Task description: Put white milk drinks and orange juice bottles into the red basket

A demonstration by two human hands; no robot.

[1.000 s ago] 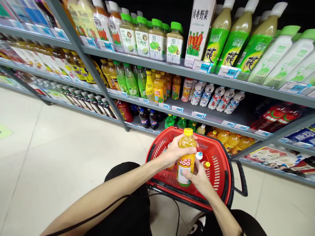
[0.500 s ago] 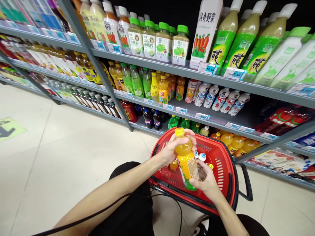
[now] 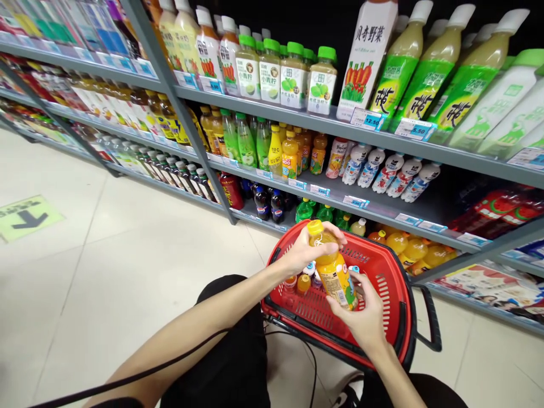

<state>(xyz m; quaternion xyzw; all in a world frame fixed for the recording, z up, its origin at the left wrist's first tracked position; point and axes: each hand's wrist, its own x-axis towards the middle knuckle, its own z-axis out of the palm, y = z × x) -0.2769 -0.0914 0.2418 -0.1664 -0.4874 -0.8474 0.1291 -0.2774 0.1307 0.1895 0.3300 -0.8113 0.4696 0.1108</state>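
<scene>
Between my hands is a juice bottle (image 3: 335, 277) with a yellow cap and an orange and green label, tilted over the red shopping basket (image 3: 382, 266). My left hand (image 3: 312, 249) wraps round its upper part just below the cap. At the lower right side, my right hand (image 3: 365, 311) grips the bottle near its base, with some fingers hidden behind it. Inside the basket lie several small bottles, among them an orange-capped bottle (image 3: 303, 283) and one with a blue and white cap (image 3: 353, 270); the held bottle hides part of them.
Drink shelves (image 3: 272, 181) run across the front, with small juice and milk bottles on the middle level and taller bottles above. The basket's black handle (image 3: 431, 323) sticks out right. A black cable (image 3: 170, 360) crosses my left arm. A floor arrow sign (image 3: 29, 218) lies left.
The bottle has turned in my hands, so a different side of its label shows, and its base has swung up and right. The view has shifted slightly left.
</scene>
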